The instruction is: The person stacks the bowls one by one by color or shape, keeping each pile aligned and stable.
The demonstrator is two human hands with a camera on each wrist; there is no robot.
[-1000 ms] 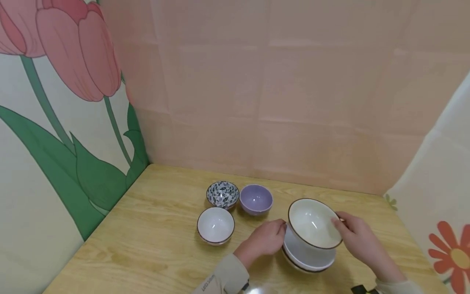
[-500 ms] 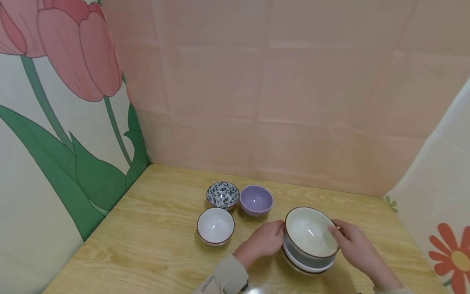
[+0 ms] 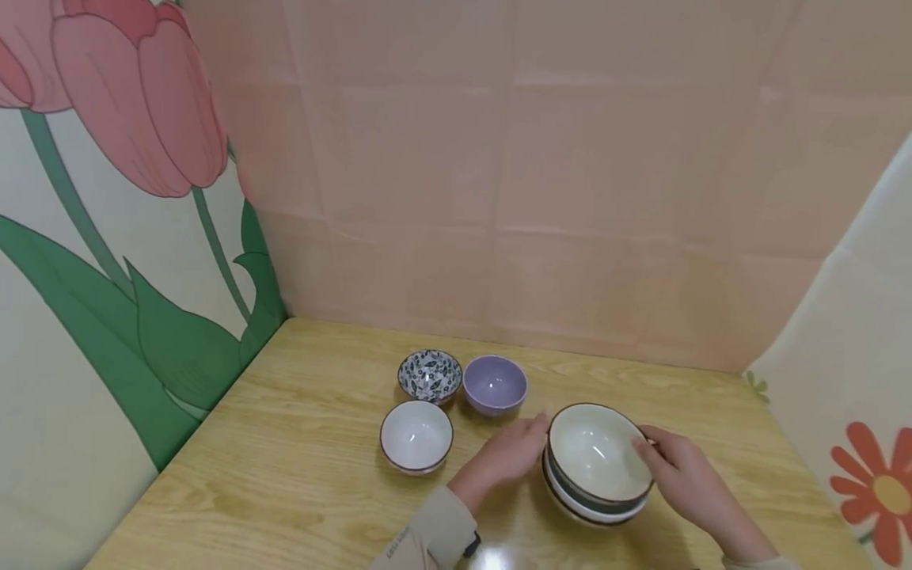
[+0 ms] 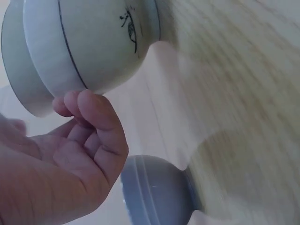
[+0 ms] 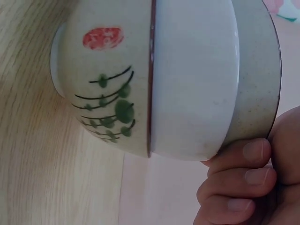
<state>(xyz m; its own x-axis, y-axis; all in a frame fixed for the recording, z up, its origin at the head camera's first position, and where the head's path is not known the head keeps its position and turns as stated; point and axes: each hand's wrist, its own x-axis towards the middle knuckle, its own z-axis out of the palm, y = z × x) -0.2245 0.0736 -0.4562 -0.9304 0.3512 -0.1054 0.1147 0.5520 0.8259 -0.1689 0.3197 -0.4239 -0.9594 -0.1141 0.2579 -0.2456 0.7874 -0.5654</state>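
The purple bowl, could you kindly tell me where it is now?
In the head view, the purple bowl sits on the wooden table, just right of the patterned bowl, beyond the left hand and left of the stack of bowls.

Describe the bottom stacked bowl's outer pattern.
The bottom bowl is cream with dark-stemmed green sprigs and a red oval mark, best seen in the right wrist view.

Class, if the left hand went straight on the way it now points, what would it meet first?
Probably the left side of the bowl stack: the fingers of the left hand look close to or touching it, though depth is unclear.
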